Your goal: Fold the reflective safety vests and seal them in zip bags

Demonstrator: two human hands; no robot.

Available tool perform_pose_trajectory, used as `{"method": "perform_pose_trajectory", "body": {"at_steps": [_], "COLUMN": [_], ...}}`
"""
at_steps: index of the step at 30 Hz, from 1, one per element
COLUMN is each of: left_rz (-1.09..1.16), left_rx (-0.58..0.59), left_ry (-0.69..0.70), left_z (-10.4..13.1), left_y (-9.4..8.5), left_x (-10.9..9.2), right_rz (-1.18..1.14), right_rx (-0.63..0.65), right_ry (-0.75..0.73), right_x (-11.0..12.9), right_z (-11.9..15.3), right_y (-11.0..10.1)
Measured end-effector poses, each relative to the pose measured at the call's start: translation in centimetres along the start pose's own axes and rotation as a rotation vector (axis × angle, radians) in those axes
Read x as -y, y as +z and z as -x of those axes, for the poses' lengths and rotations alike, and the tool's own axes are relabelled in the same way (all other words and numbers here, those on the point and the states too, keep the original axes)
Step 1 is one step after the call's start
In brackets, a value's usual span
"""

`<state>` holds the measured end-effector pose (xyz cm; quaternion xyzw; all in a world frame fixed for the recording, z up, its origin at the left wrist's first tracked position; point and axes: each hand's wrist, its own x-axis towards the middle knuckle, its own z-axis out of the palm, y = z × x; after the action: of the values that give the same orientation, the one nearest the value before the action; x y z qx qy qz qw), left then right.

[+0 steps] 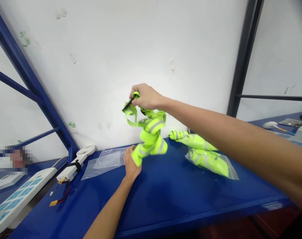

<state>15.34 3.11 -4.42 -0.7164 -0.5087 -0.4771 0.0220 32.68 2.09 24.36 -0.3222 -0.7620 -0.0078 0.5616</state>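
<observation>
- The yellow-green reflective strap bundle (152, 131) hangs just below your right grip (148, 96), in the air above the table (165, 196).
- Your right grip is clamped on the upper loops of the bundle, beside a narrow black piece (128, 105) that may be a buckle or slider.
- Expect it to handle light, soft and floppy, with little to break; the grey reflective bands may feel slicker than the yellow-green fabric. The loose loops could slip apart, so you'd do best to take several layers at once, around the thick middle, rather than one loop.
- Your left grip (132, 165) rests on the table, below and left of the right one, at the edge of the flat clear bags (107, 161); you can't tell whether its fingers pinch the plastic.
- To the right of your left grip lie bagged bundles (207, 161) of the same material, with a rolled strap (176, 135) behind them.
- Farther left of that grip are a white fan (86, 150) and a power strip (22, 196).
</observation>
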Motion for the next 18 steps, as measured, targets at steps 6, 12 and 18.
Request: {"method": "perform_pose_trajectory", "body": {"at_steps": [6, 12, 18], "left_rz": [0.279, 0.356, 0.422], "left_rx": [-0.224, -0.22, -0.15], "left_ry": [-0.2, -0.18, -0.146], "left_z": [-0.8, -0.7, -0.3], "left_y": [-0.3, -0.5, -0.8], "left_x": [1.2, 1.0, 0.4], "right_rz": [0.128, 0.129, 0.026], "right_rx": [-0.123, -0.318, 0.047], "right_ry": [0.106, 0.302, 0.245], "right_x": [-4.8, -5.8, -6.2], "right_z": [0.1, 3.5, 6.5], "right_y": [0.3, 2.4, 4.9]}}
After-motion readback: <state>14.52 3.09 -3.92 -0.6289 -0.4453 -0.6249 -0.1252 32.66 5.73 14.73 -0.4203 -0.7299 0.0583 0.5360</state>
